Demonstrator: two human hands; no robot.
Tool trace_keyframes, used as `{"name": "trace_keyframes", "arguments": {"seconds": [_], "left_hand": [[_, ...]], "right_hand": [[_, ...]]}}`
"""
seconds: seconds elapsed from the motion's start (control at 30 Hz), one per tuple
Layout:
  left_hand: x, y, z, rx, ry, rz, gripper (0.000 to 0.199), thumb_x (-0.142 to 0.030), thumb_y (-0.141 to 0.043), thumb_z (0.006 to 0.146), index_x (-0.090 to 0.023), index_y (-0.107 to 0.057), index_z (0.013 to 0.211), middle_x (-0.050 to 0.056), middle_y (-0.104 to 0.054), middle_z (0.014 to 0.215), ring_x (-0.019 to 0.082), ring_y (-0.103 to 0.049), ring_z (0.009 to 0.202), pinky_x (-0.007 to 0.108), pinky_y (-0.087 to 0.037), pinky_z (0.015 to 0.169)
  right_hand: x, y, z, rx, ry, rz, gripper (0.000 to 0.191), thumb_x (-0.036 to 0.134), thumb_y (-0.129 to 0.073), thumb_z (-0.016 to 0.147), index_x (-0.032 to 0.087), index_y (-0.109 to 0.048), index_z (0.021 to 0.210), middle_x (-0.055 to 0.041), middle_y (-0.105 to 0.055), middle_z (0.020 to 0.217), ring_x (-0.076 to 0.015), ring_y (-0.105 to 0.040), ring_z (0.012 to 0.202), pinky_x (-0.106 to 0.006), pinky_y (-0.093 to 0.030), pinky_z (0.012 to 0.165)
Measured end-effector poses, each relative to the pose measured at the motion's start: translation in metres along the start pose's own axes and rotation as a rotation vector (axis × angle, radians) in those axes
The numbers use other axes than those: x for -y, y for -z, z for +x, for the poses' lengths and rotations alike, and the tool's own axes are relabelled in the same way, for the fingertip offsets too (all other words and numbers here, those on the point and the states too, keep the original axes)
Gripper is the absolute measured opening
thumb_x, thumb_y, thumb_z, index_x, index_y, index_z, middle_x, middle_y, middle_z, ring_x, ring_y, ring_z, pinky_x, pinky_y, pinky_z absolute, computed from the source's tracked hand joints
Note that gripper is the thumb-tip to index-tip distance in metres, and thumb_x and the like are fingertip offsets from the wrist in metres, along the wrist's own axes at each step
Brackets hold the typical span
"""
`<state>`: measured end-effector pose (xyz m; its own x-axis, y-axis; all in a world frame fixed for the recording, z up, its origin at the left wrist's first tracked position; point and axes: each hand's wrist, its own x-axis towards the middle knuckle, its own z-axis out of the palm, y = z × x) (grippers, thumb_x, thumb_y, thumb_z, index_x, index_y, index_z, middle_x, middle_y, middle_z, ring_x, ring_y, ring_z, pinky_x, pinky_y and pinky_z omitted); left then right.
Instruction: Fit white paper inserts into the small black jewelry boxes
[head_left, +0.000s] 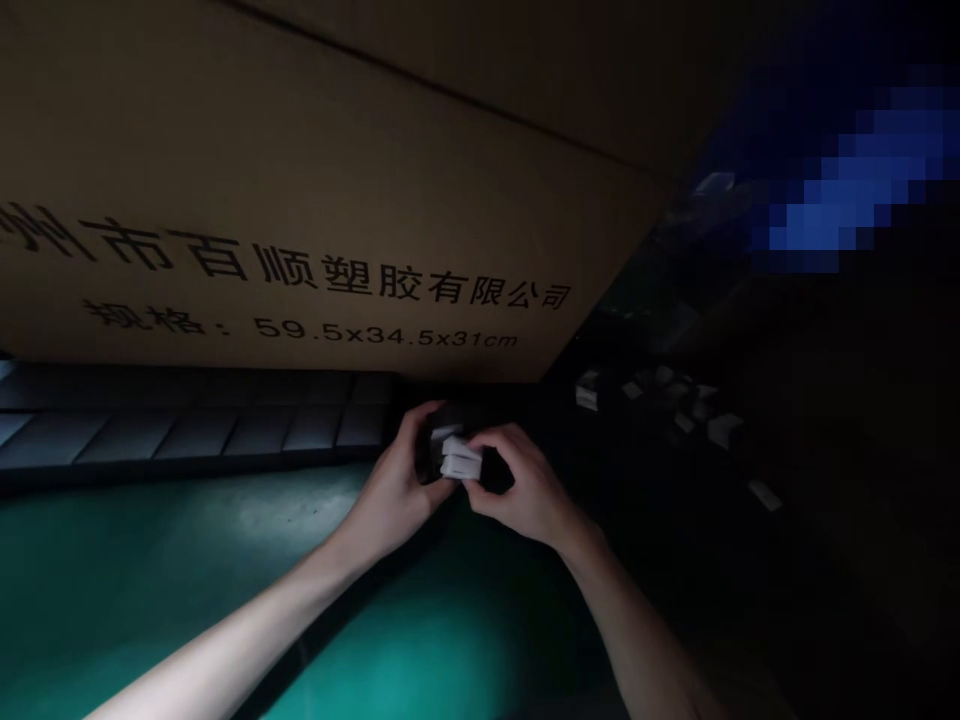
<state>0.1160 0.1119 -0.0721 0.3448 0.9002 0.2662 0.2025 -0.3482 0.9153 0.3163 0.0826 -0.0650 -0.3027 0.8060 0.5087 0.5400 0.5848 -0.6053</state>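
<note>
With the left hand (394, 495) and right hand (529, 490) close together at lower centre, clamped on a dark object (433, 450) with small white pieces (460, 460), beneath a printed cardboard carton (300, 200), and more white scraps (675, 405) in shadow at right.

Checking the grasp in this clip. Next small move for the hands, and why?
Probably press the white pieces against the dark object with the right hand. They jut out between the hands, and the left hand seems to wrap only the dark object's side, so they look least secured.
</note>
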Motion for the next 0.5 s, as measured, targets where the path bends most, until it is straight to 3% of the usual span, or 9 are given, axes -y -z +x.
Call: {"name": "trace_keyframes", "arguments": {"seconds": [0.3,0.5], "left_hand": [[-0.0007,0.0001,-0.0036,0.050,-0.071,0.187,0.079,-0.017,-0.062,0.086,-0.024,-0.032,0.159,0.012,-0.050,0.154,0.027,-0.052,0.139,0.041,-0.046,0.112],[-0.0029,-0.0002,0.0004,0.028,0.002,0.152,0.085,-0.022,-0.067,0.083,-0.021,-0.031,0.160,0.013,-0.050,0.156,0.029,-0.051,0.140,0.044,-0.043,0.116]], "right_hand": [[-0.0001,-0.0052,0.0000,-0.011,0.108,-0.293,0.041,0.009,-0.061,0.083,0.022,-0.058,0.122,-0.0076,-0.071,0.109,-0.0250,-0.066,0.100,-0.045,-0.058,0.089],[0.0043,-0.0060,0.0003,-0.116,0.118,-0.371,0.045,0.009,-0.062,0.082,0.020,-0.056,0.126,-0.0094,-0.072,0.116,-0.0268,-0.066,0.105,-0.045,-0.059,0.091]]}}
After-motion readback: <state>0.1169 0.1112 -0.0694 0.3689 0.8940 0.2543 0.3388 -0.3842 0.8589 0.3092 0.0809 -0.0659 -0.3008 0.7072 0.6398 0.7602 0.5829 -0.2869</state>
